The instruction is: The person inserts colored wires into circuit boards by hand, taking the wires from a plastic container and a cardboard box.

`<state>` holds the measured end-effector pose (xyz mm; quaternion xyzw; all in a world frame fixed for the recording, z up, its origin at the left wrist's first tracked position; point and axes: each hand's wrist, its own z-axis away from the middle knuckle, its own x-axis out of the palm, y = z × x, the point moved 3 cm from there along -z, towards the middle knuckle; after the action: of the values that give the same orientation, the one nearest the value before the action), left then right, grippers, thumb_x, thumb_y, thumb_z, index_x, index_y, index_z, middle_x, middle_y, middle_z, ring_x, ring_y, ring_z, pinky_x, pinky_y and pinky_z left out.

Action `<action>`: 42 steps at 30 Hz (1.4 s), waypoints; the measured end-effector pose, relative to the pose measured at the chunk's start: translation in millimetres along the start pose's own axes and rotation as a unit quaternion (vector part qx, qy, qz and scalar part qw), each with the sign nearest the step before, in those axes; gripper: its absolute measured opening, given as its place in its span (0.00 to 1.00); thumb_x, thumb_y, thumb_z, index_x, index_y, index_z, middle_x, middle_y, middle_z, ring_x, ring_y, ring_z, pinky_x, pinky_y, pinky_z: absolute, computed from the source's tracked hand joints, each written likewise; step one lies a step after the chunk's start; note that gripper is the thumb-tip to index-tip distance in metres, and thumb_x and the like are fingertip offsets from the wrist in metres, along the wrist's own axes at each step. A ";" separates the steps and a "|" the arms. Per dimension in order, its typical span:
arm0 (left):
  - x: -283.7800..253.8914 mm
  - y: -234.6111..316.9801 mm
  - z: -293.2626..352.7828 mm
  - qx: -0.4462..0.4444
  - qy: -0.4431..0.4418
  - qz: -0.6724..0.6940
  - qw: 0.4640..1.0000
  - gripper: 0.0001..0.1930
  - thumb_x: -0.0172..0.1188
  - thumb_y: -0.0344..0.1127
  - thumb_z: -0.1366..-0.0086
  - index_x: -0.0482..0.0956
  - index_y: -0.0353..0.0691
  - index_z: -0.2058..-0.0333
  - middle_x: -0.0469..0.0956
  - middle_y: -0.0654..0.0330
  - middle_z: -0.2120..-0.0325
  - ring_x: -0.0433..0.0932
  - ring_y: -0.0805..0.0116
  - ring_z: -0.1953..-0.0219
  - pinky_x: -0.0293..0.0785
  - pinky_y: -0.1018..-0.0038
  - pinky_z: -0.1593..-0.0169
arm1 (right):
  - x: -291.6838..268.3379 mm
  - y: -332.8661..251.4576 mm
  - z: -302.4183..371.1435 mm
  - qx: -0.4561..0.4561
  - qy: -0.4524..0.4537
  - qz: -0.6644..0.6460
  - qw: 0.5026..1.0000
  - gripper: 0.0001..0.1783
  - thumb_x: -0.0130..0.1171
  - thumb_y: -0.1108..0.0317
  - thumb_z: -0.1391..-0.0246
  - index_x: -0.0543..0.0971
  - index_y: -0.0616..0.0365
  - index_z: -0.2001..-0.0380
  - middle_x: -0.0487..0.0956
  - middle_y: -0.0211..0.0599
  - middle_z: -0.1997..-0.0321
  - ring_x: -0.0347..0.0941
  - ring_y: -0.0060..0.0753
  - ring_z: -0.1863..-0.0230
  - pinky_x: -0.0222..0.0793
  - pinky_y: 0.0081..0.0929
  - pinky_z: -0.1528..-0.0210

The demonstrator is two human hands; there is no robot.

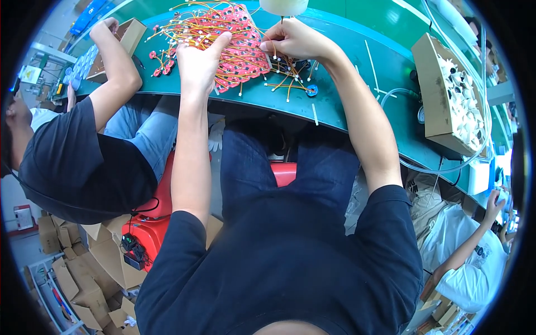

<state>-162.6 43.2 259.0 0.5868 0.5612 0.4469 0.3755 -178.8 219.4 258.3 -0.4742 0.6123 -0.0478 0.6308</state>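
A red panel made of many small round boards lies on the green tabletop, with a tangle of yellow-orange wires ending in white connectors spread over it. My left hand rests on the wires at the panel's near left part. Its thumb is stretched out and away; the other fingers are mostly hidden. At the panel's right edge, my right hand pinches what looks like a thin wire between thumb and forefinger. Beneath that hand lie dark round parts with wires, and a blue round part is nearby.
Loose red round boards with wires lie left of the panel. A whitish round tool head hangs above my right hand. At right stands a carton of white parts, with a clear hose beside it. A co-worker sits close on my left.
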 end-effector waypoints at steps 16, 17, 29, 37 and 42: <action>-0.9 -5.9 -13.9 -0.004 0.019 0.138 0.990 0.12 0.62 0.22 0.53 0.72 0.28 0.68 0.76 0.52 0.71 0.77 0.66 0.70 0.76 0.72 0.65 | -12.8 8.3 4.2 0.090 -0.018 -0.128 0.988 0.10 0.55 0.61 0.50 0.76 0.57 0.71 0.71 0.24 0.79 0.65 0.14 0.76 0.61 0.12 0.75; 2.0 -6.3 -15.4 -0.003 0.019 0.140 0.990 0.12 0.62 0.22 0.53 0.72 0.28 0.68 0.76 0.52 0.71 0.77 0.66 0.70 0.76 0.72 0.65 | -12.6 14.7 2.6 0.072 -0.006 -0.109 0.991 0.11 0.56 0.61 0.51 0.76 0.57 0.71 0.72 0.25 0.78 0.66 0.15 0.76 0.62 0.13 0.74; 3.9 -14.2 -10.0 0.053 0.063 0.068 0.994 0.13 0.60 0.21 0.51 0.71 0.28 0.66 0.75 0.51 0.68 0.77 0.64 0.69 0.77 0.70 0.64 | -2.4 13.1 -3.7 -0.043 0.086 0.055 0.994 0.11 0.57 0.65 0.57 0.76 0.63 0.79 0.74 0.36 0.82 0.69 0.26 0.79 0.66 0.24 0.74; -34.2 -16.3 -4.0 -0.012 0.092 0.186 0.978 0.15 0.60 0.19 0.53 0.70 0.27 0.63 0.75 0.50 0.68 0.77 0.64 0.68 0.76 0.70 0.64 | -62.7 48.5 25.0 0.174 0.054 0.111 0.977 0.12 0.52 0.64 0.58 0.75 0.63 0.82 0.71 0.35 0.86 0.66 0.22 0.84 0.63 0.19 0.80; -63.2 -12.9 7.6 -0.061 0.094 0.239 0.965 0.15 0.58 0.20 0.50 0.70 0.28 0.62 0.75 0.50 0.66 0.77 0.63 0.67 0.76 0.68 0.63 | -88.5 27.1 82.8 0.289 0.050 0.275 0.916 0.10 0.55 0.66 0.59 0.74 0.64 0.83 0.73 0.39 0.84 0.71 0.27 0.82 0.67 0.24 0.77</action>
<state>-157.7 -18.0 237.9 0.6351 0.4092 0.6100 0.2389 -147.0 335.5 288.2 -0.0816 0.7089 -0.0711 0.6969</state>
